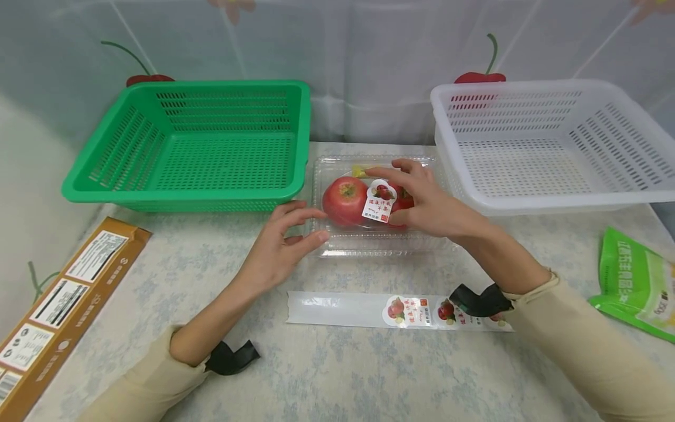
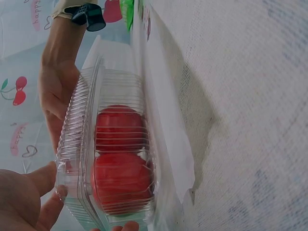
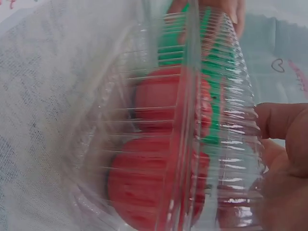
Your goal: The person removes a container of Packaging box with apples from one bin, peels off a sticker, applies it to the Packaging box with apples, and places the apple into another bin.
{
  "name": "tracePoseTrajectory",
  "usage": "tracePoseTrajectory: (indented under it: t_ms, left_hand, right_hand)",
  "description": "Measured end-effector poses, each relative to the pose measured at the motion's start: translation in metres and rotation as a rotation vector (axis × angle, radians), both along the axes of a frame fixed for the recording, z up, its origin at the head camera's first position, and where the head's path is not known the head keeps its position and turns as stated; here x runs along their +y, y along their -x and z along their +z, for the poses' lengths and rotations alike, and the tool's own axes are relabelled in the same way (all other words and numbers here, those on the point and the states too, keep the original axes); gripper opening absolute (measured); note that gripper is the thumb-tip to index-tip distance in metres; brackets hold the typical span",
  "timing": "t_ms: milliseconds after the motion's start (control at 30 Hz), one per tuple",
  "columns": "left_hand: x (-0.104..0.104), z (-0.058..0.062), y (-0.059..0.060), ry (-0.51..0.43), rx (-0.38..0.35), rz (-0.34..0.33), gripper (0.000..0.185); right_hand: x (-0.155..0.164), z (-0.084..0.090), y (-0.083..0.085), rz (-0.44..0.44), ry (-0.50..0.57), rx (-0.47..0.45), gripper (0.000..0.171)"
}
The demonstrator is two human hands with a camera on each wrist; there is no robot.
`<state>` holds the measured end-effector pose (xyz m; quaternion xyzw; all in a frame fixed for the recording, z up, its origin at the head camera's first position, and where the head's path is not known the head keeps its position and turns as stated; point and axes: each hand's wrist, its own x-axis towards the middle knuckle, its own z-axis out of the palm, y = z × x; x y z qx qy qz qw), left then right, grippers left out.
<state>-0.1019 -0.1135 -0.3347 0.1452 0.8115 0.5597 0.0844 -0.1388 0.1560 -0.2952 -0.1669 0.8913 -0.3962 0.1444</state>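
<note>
A clear plastic clamshell box point(image 1: 364, 245) lies closed at the middle of the table, with red apples point(image 1: 345, 201) inside. On its lid sits a white apple-printed label point(image 1: 379, 201). Something small and yellow point(image 1: 359, 171) shows near the box's back. My left hand point(image 1: 285, 246) is at the box's left side, fingers spread and slightly bent, fingertips at its edge. Over the right part of the lid is my right hand point(image 1: 422, 199), its thumb beside the label and fingers bent loosely. In the right wrist view, fingers point(image 3: 279, 120) meet the ribbed lid.
A green basket point(image 1: 211, 202) stands behind on the left, a white basket point(image 1: 548, 205) on the right. In front lies a strip of labels point(image 1: 337, 308). A long brown carton point(image 1: 74, 305) lies far left, a green pouch point(image 1: 633, 281) far right.
</note>
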Motion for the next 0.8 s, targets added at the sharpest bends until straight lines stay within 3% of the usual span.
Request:
tracePoseTrajectory:
  t_ms: [100, 233, 500, 700, 800]
  left_hand:
    - [-0.0003, -0.0003, -0.0001, -0.004, -0.004, 0.000, 0.033]
    - [-0.0002, -0.0004, 0.0000, -0.005, -0.008, 0.002, 0.033]
    - [-0.0010, -0.0001, 0.0000, -0.003, -0.015, 0.007, 0.033]
    - [-0.0004, -0.0001, -0.0003, -0.008, -0.011, 0.003, 0.033]
    - [-0.0004, -0.0001, -0.0004, -0.008, -0.011, 0.003, 0.033]
  right_hand:
    - [0.0003, -0.0005, 0.0003, 0.007, 0.017, 0.008, 0.068]
    - [-0.0047, -0.0045, -0.0001, -0.007, -0.039, 0.094, 0.063]
    - [0.0020, -0.0001, -0.0004, 0.028, 0.023, -0.016, 0.064]
    - [0.0007, -0.0038, -0.0016, 0.032, 0.008, 0.060, 0.056]
    - [0.0010, -0.0027, -0.0018, 0.037, -0.003, 0.049, 0.055]
